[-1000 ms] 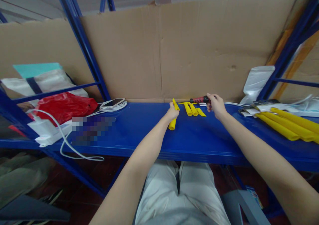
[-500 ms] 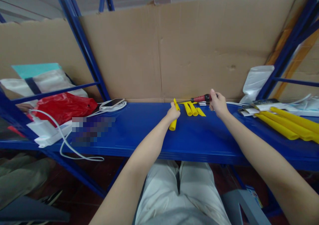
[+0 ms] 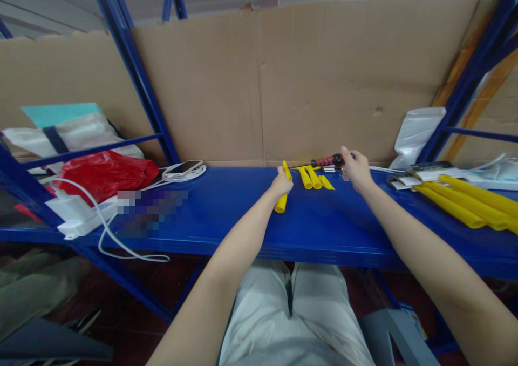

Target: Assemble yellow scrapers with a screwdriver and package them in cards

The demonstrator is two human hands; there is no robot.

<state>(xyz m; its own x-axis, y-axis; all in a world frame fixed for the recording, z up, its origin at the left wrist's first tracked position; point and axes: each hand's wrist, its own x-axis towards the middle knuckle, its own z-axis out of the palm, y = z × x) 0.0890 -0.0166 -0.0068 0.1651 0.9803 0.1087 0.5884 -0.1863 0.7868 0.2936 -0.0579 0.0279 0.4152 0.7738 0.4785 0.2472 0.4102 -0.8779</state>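
Observation:
My left hand [image 3: 282, 183] is closed around a yellow tube-shaped piece [image 3: 280, 204] that lies on the blue shelf top, its round end toward me. With my right hand [image 3: 356, 169] I grip the end of a red and black screwdriver [image 3: 327, 161]. Its thin shaft points left and reaches the upper part of the yellow piece by my left fingers; the exact contact is too small to make out. Just right of my left hand lie several more yellow pieces [image 3: 311, 178], below the screwdriver's shaft.
Long yellow tubes [image 3: 465, 203] lie at the right on the blue shelf [image 3: 226, 215]. A phone [image 3: 186, 167] and coiled white cable are at the back left, near a red plastic bag [image 3: 107, 174] and a white power strip [image 3: 79, 226]. Cardboard [image 3: 315, 80] walls the back.
The screwdriver's handle looks turned a little in my right hand, whose fingers have shifted slightly. My left hand and the yellow piece stay in place.

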